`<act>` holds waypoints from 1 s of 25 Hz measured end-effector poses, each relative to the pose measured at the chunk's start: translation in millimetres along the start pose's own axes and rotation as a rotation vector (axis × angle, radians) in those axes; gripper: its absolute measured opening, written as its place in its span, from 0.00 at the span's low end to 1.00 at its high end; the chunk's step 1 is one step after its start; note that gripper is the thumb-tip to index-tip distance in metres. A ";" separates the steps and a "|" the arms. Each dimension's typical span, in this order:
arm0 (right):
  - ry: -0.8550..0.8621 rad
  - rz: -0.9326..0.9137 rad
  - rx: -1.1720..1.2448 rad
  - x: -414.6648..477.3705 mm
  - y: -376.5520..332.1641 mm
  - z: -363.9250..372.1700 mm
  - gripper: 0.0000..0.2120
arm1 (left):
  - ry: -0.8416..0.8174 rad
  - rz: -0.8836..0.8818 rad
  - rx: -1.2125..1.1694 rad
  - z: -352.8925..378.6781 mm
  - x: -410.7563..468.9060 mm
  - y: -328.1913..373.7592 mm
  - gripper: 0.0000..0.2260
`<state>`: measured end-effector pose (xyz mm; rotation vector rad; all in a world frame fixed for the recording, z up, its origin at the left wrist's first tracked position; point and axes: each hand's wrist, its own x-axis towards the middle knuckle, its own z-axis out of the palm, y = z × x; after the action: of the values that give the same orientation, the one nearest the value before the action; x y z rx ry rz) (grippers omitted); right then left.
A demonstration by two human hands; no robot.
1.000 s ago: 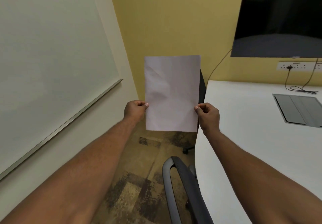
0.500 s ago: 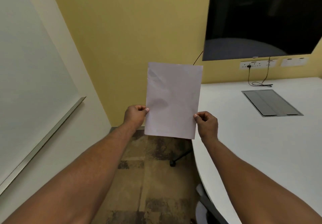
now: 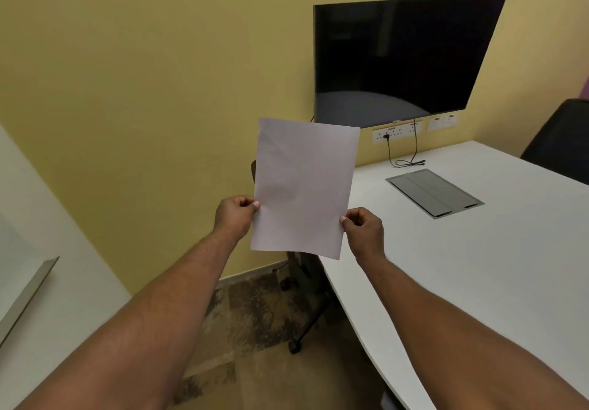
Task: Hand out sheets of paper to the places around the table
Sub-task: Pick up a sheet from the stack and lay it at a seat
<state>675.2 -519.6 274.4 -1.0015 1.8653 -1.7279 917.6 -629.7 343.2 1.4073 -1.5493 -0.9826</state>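
left hand [image 3: 235, 215]: pinches left edge of plain white paper sheet [image 3: 304, 186] | right hand [image 3: 363, 229]: pinches its right edge | sheet: upright in air, beside near corner of white worktop [image 3: 478, 266]

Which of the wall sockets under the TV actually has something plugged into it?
The long socket strip nearest the paper: a black plug sits in it. The small white plates to its right look empty.
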 end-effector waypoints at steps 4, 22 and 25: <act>0.060 0.000 0.013 63.0 17.0 35.5 0.05 | -0.052 0.027 -0.026 25.6 86.6 0.2 0.08; 0.414 0.178 0.023 302.4 81.9 89.3 0.06 | -0.473 0.099 0.021 228.1 410.0 37.4 0.07; 0.510 0.241 0.000 321.1 108.0 98.3 0.07 | -0.593 0.109 0.042 275.6 454.2 24.2 0.04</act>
<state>509.0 -823.9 210.0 -0.3235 2.1738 -1.9531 628.1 -1072.7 290.5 1.0916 -2.0554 -1.3861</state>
